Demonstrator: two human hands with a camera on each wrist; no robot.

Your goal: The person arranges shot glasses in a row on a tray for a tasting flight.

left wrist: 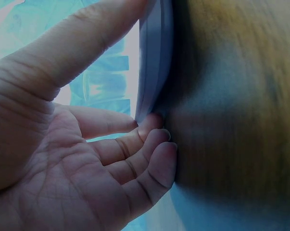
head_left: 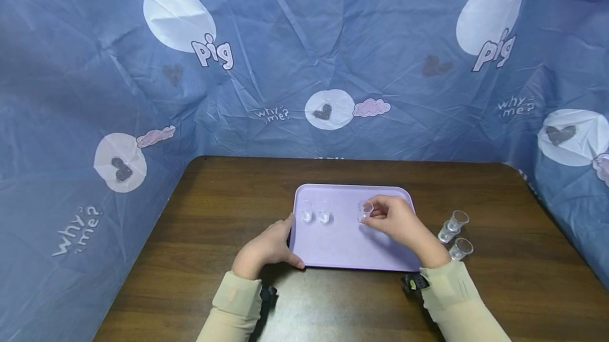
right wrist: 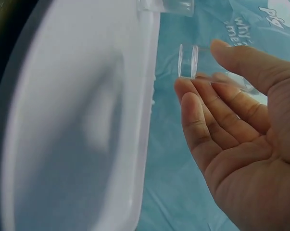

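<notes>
The right hand (head_left: 397, 219) pinches a clear cup (head_left: 365, 209) above the purple tray (head_left: 333, 247), at one o'clock; the left hand (head_left: 268, 246), spread wide, touches its eight-o'clock corner (two cups (head_left: 324, 214) stand at ten).

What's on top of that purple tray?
On the purple tray, two small clear cups stand toward the left; the right hand holds a third cup over it. In the head view, the surface behind that hand can't be seen.
</notes>
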